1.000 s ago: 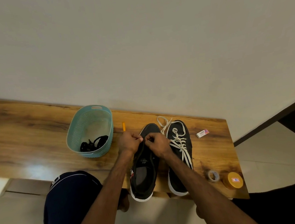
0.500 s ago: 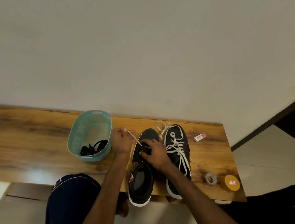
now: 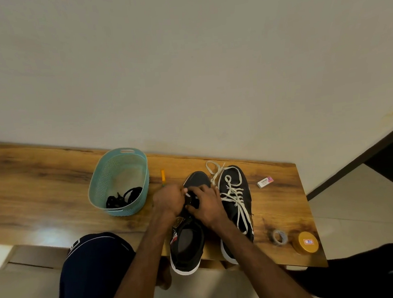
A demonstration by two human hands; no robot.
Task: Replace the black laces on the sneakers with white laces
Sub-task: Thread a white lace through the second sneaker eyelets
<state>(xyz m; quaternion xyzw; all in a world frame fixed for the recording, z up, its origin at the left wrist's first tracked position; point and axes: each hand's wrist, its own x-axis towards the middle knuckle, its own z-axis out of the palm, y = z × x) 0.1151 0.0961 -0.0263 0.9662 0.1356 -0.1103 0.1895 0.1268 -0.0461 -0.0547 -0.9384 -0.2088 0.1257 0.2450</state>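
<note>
- While close together over the unlaced sneaker [image 3: 188, 247], at the table's [image 3: 28, 199] near edge: left hand [image 3: 169, 200] pinching a white lace tip [image 3: 187, 194].
- Curled round that sneaker's upper: right hand [image 3: 206, 205].
- Black laces [image 3: 124, 199] in basket [image 3: 96, 186].

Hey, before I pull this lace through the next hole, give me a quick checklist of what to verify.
1. White lace tip pinched by left hand: ok.
2. Right hand steadying the unfinished sneaker: ok.
3. Next eyelet visible: cannot tell, hands cover it.
4. Other sneaker laced in white: ok.
5. Black laces away in the basket: ok.
6. Heels fully on the table: not ok, both overhang its edge.
</note>
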